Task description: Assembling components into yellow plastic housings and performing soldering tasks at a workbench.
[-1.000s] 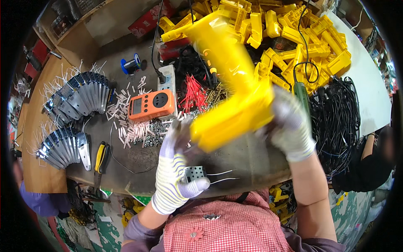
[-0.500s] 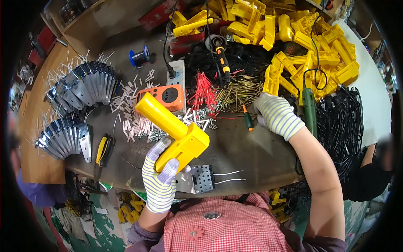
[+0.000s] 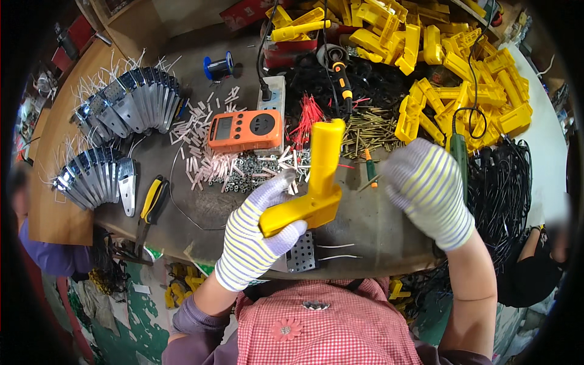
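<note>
My left hand [image 3: 255,234], in a striped knit glove, grips a yellow plastic pistol-shaped handle housing [image 3: 325,158] by its lower block. The tube part of the housing points up, away from me. My right hand [image 3: 429,191], gloved the same way and smeared by motion, is closed to the right of it; a thin brass-coloured screw [image 3: 367,183] sticks out at its fingertips. Just beyond that screw lies a small green and orange screwdriver [image 3: 370,165]. Below the housing, a perforated metal plate [image 3: 302,254] with two white wires rests at the table's near edge, partly hidden.
Brass screws [image 3: 374,131] lie beyond my right hand, near yellow housings [image 3: 480,91] and black cords [image 3: 502,188]. An orange meter [image 3: 246,130] stands among white tubes and nuts. Metal plates [image 3: 137,100], pliers [image 3: 153,201] and a wire spool [image 3: 218,66] are leftward. A green corded tool [image 3: 459,158] lies right.
My left hand has moved right and turned the housing more upright. My right hand has come back from the edge of the screw pile toward me, with a brass screw now showing at its fingers.
</note>
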Available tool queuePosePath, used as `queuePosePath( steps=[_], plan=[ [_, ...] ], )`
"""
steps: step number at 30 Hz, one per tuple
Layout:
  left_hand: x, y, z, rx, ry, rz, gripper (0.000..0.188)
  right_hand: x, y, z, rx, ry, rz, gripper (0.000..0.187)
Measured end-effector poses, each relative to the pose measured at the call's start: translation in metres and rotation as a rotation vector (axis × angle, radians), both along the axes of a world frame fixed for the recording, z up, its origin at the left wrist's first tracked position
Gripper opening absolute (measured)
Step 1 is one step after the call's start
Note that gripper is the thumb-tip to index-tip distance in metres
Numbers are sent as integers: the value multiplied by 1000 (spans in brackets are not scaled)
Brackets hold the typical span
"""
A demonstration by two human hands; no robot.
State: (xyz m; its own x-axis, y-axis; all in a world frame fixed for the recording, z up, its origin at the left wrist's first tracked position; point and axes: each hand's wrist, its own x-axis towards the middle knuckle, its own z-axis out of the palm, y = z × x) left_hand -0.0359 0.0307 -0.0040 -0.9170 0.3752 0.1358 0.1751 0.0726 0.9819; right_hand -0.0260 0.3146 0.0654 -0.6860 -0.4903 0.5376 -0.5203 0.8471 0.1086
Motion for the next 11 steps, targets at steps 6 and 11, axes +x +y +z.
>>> queuePosePath(
  steps=[6, 11],
  plan=[
    [0, 11, 22, -233, 259, 13, 71, 1, -40, 16, 262, -71, 43, 13],
    [0, 14, 34, -326, 298, 25, 71, 3, -45, 19, 263, -86, 96, 16]
  ],
)
